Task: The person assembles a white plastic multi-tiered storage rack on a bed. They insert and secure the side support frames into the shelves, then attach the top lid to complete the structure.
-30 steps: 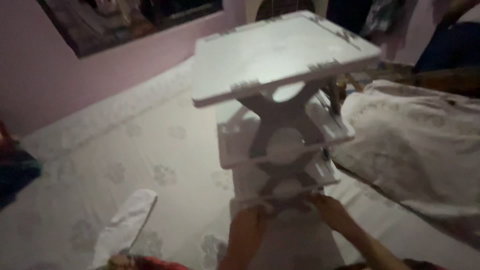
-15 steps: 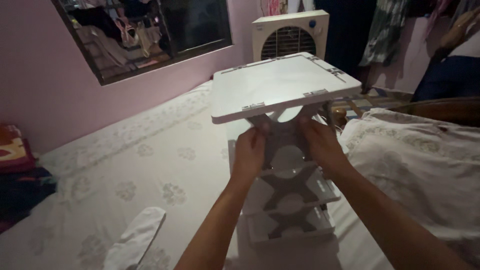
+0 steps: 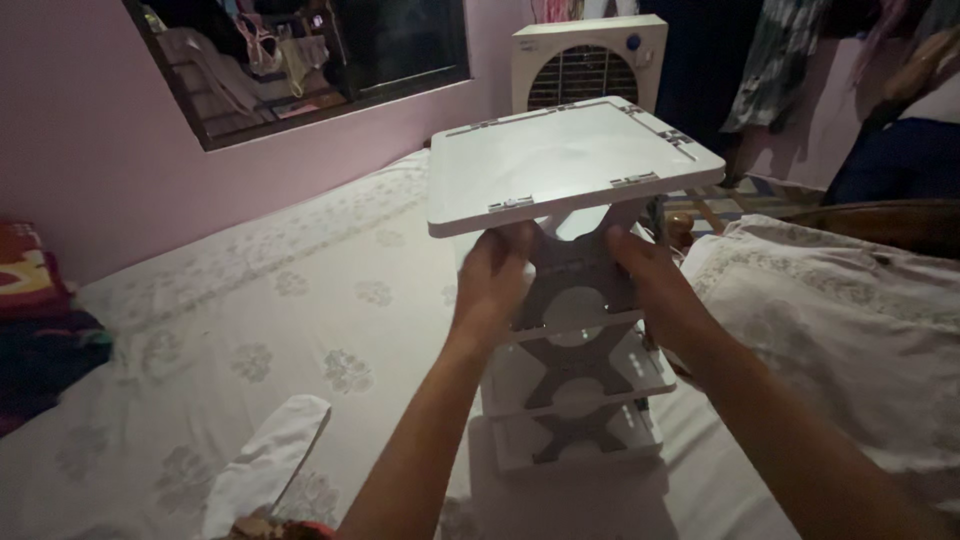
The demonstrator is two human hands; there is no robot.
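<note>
We hold a white plastic folding rack with stacked shelves and X-shaped side braces (image 3: 575, 330), which stands upright on the pale bedsheet with a faint flower pattern (image 3: 300, 300), its bottom shelf touching the sheet. Our left hand (image 3: 497, 278) grips the rack's left side just under the flat square top shelf (image 3: 565, 160), fingers curled over the edge and pressed against the upper brace. Our right hand (image 3: 650, 280) clasps the opposite side at the same height, fingers wrapped inward around the brace, thumb side hidden from us. Both forearms reach up from the lower edge of the view, the rack between them. The top shelf tilts a little, its near edge lower than its far edge, and it overhangs the shelves beneath. Two lower shelves show below our hands, each with a raised rim. To the right, just beside the rack, lies a rumpled pale blanket with a patterned border (image 3: 850, 330). A white folded cloth (image 3: 265, 465) lies on the sheet near our left forearm, well apart from the rack. Behind the rack stands a white box-shaped air cooler with a round grille (image 3: 585, 62) against the pink wall (image 3: 90, 140), beside a dark-framed window (image 3: 300, 60). At far right, a person in dark blue clothing (image 3: 890, 160) is partly in view.
</note>
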